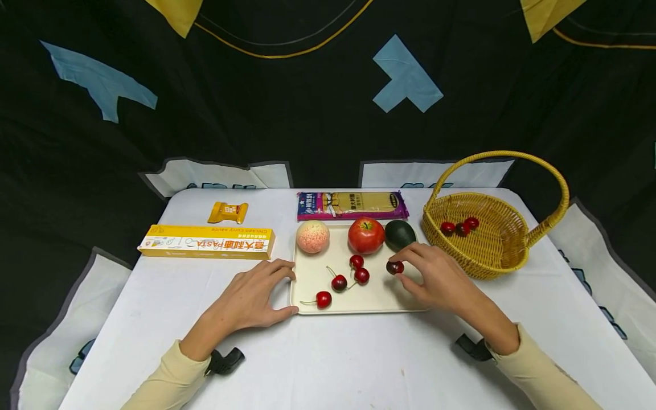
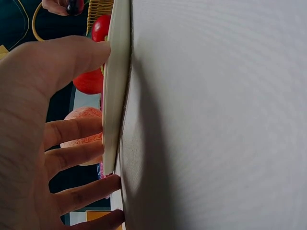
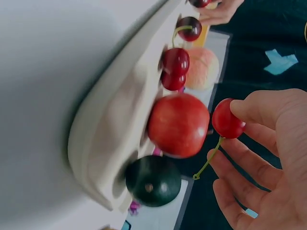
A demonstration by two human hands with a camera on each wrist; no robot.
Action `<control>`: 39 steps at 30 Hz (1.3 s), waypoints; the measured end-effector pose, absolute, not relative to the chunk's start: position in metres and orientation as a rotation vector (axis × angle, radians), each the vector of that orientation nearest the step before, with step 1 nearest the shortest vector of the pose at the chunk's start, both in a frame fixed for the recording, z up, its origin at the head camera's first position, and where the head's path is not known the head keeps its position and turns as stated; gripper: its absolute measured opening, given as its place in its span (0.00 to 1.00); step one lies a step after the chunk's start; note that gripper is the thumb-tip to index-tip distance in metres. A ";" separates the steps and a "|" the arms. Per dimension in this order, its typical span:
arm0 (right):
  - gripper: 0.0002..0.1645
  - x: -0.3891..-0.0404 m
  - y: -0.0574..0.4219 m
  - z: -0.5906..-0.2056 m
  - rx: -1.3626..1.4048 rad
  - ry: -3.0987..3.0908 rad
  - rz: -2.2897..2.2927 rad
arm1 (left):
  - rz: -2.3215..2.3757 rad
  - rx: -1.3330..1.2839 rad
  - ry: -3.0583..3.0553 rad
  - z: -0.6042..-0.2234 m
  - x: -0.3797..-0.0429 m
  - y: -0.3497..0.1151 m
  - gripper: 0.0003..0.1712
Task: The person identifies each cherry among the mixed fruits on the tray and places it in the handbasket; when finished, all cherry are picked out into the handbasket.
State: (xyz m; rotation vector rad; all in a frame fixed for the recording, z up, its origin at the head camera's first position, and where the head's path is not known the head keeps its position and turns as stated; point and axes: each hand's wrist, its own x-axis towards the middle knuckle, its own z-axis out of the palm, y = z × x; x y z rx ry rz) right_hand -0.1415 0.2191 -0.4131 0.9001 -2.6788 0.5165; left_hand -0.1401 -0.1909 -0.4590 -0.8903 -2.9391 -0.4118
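My right hand [image 1: 435,276] pinches a dark red cherry [image 3: 228,119] between thumb and fingertips above the right part of a cream tray [image 1: 379,299]; in the right wrist view its green stem [image 3: 209,159] hangs down. The left hand [image 1: 253,293] rests its thumb and fingertips against the tray's left rim, the fingers spread in the left wrist view. Several more cherries [image 1: 323,299] lie on the tray, some with stems. Behind them sit a peach [image 1: 312,237], a red apple [image 1: 366,235] and a dark green, avocado-like fruit [image 1: 400,234].
To the tray's right stands a yellow wicker basket [image 1: 492,265] with a tall handle and three cherries [image 1: 462,229] inside. A purple-and-gold noodle packet [image 1: 353,205] lies behind the tray. On the left are a yellow pasta box [image 1: 205,242] and a small yellow wrapped snack [image 1: 228,213].
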 end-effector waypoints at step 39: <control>0.19 -0.177 0.313 -0.403 0.514 -2.700 0.451 | -0.419 -0.876 -2.953 -0.457 -0.140 -0.190 0.34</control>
